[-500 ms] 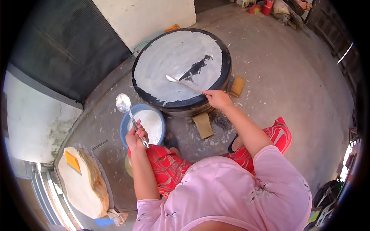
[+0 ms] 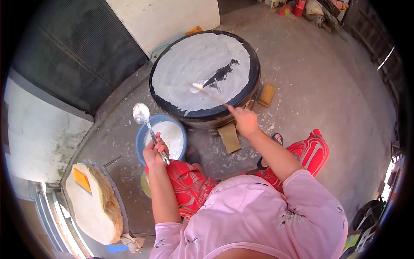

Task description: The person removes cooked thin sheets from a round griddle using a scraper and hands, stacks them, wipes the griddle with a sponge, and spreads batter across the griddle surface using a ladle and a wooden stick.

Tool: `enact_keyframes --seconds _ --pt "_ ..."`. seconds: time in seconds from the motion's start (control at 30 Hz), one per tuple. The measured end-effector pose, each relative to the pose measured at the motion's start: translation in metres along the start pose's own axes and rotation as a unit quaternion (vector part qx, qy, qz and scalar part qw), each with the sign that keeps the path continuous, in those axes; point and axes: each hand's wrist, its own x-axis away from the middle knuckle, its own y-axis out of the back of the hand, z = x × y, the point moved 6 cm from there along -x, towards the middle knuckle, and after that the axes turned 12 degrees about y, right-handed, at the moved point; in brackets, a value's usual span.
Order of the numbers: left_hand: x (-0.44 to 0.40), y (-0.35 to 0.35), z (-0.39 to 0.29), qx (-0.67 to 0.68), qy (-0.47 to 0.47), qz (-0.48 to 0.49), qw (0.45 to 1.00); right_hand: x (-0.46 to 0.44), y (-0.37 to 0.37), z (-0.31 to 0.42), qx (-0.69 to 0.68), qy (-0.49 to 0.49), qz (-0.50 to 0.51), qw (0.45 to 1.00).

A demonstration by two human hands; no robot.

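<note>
My left hand (image 2: 156,151) is closed around the handle of a large metal spoon (image 2: 141,114), its bowl coated with white batter. Below that spoon stands a blue basin (image 2: 139,144) of white batter (image 2: 173,137). With my right hand (image 2: 245,121) I grip the thin handle of a batter spreader (image 2: 214,99); its pale head rests on the batter layer. A big round black griddle (image 2: 255,80) carries this white layer (image 2: 189,58) over most of its top. A dark uncoated streak (image 2: 222,74) lies beside the spreader's head.
At the lower left is a stack of thin round sheets (image 2: 92,211) with an orange scraper (image 2: 82,180) on top. A yellow block (image 2: 267,95) and a piece of cardboard (image 2: 229,138) lie by the griddle. A dark screen (image 2: 82,56) stands left.
The spreader's head has moved slightly right across the batter, close to the dark streak, and my right hand has dropped a little. My left hand still holds the spoon, nearly unmoved.
</note>
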Motion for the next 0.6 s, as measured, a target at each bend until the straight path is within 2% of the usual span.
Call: enact_keyframes --seconds 0.07,0.1,0.17,0.2,0.27,0.3,0.33,0.4,0.43,0.5,0.53,0.6 --pt "0.001 0.001 -0.003 -0.017 -0.01 -0.003 1.0 -0.005 0.007 -0.032 0.015 -0.07 -0.015 0.997" --pt "0.0 0.002 -0.003 -0.017 -0.008 -0.003 1.0 -0.005 0.01 -0.033 0.017 -0.072 -0.014 0.997" --pt "0.0 0.004 -0.006 -0.02 -0.023 -0.01 0.999 -0.003 0.017 -0.044 -0.087 -0.188 -0.059 0.976" --pt "0.0 0.003 -0.006 -0.022 -0.022 -0.009 0.999 0.0 0.019 -0.036 -0.086 -0.189 -0.061 0.976" --pt "0.001 0.003 -0.006 -0.017 -0.03 -0.014 0.999 0.007 0.018 0.001 -0.116 -0.055 -0.041 0.991" --pt "0.0 0.004 -0.006 -0.018 -0.029 -0.015 0.999 0.009 0.008 0.004 -0.091 -0.017 0.019 0.996" --pt "-0.002 0.006 -0.008 -0.019 -0.021 -0.003 1.0 0.011 0.004 -0.007 -0.093 -0.02 0.02 0.995" --pt "-0.001 0.007 -0.008 -0.022 -0.013 0.006 1.0 0.009 0.008 -0.049 -0.01 -0.092 -0.042 0.995" --pt "0.0 0.007 -0.008 -0.028 -0.01 0.007 1.0 0.005 0.011 -0.058 -0.012 -0.094 -0.041 0.995" --pt "-0.001 0.004 -0.007 -0.039 -0.004 0.012 0.999 0.003 0.02 -0.082 -0.008 -0.182 -0.03 0.983" --pt "-0.001 0.005 -0.009 -0.034 -0.009 0.011 0.999 0.005 0.019 -0.078 -0.005 -0.185 -0.032 0.982" --pt "-0.002 0.004 -0.009 -0.031 -0.013 0.011 0.999 0.015 0.016 -0.055 -0.103 -0.22 -0.101 0.965"
